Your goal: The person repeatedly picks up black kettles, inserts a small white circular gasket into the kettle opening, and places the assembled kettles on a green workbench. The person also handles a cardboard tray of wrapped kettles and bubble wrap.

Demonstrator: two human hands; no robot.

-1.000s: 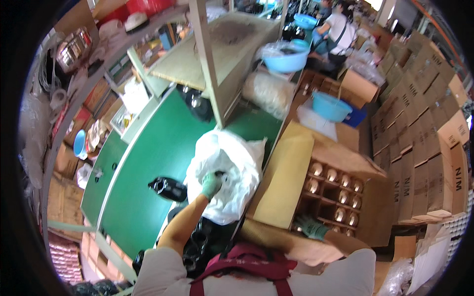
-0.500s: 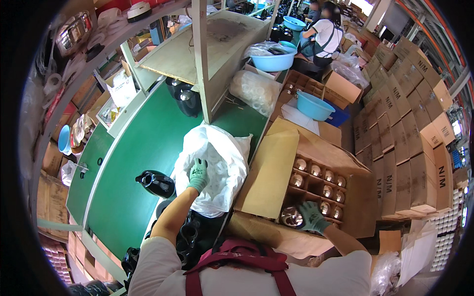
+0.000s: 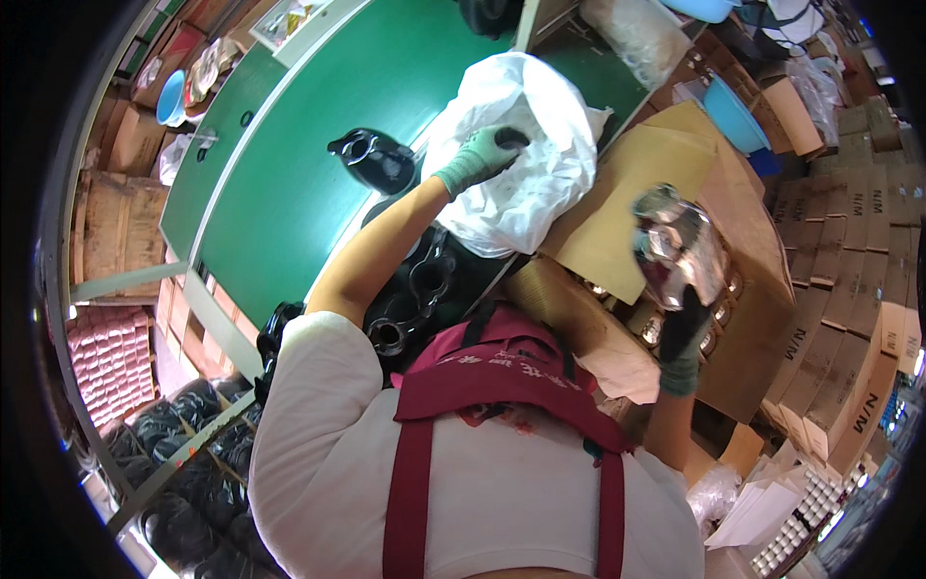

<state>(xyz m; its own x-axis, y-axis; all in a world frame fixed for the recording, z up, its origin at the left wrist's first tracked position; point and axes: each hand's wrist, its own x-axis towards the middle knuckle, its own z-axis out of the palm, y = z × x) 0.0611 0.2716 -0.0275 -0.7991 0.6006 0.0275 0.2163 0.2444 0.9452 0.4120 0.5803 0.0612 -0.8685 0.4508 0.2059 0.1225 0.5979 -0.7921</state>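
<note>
My right hand (image 3: pixel 687 330), in a green glove with a dark palm, grips a shiny silvered glass flask liner (image 3: pixel 679 253) held up above the open carton (image 3: pixel 687 164). Glove and liner are partly smeared by motion. Over the white plastic bag (image 3: pixel 511 217) is my left hand (image 3: pixel 492 154), in a matching glove, with its fingers curled together. Whether it holds anything small is hidden. The bag stands open on the bench, with pale, crumpled contents. Left of it a black glossy jug body (image 3: pixel 378 161) rests on the green bench top (image 3: pixel 280 183).
More black jug bodies (image 3: pixel 424 280) stand close in front of me, under my left forearm. Several silvered liners sit in the carton's dividers. A blue basin (image 3: pixel 733 114) is beyond it. Stacked cartons (image 3: pixel 839 241) line the right side; a bench post (image 3: pixel 527 27) rises behind the bag.
My right hand has lifted the liner out of the carton. My left hand has drawn its fingers in over the bag. The whole view has tilted down and swung.
</note>
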